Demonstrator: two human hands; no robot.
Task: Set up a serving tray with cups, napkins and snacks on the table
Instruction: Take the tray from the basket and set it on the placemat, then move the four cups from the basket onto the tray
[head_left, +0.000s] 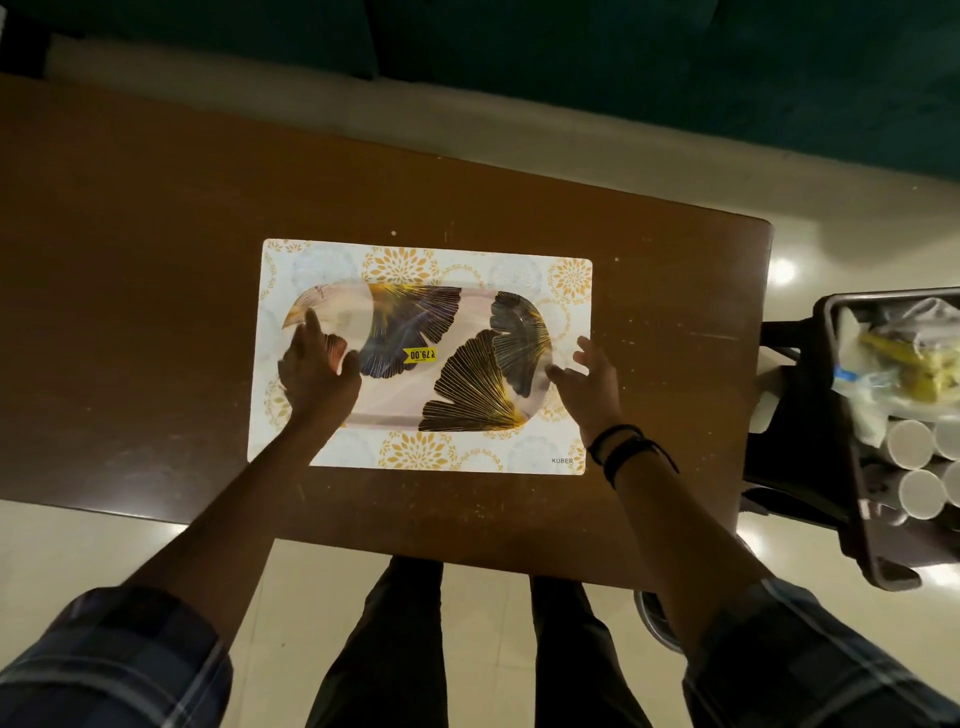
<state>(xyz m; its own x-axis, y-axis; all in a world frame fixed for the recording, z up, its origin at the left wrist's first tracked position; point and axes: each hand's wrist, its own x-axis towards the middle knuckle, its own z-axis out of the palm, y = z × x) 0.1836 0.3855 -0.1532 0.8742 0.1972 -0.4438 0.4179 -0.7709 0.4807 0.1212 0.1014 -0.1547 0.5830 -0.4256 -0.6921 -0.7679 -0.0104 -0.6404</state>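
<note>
Tray (395, 402) lies flat on the placemat (431, 454), mid-table (156, 260). Left hand (317, 374) rests fingers-straight on its left end; right hand (592, 384) spreads loose at the right rim, gripping nothing. Square it with light, even nudges from both ends before reaching for cups (909, 444).

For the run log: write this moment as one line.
step: tray on placemat | left hand: flat on tray's left end | right hand: spread, at tray's right edge | cups: in bin beside table
</note>
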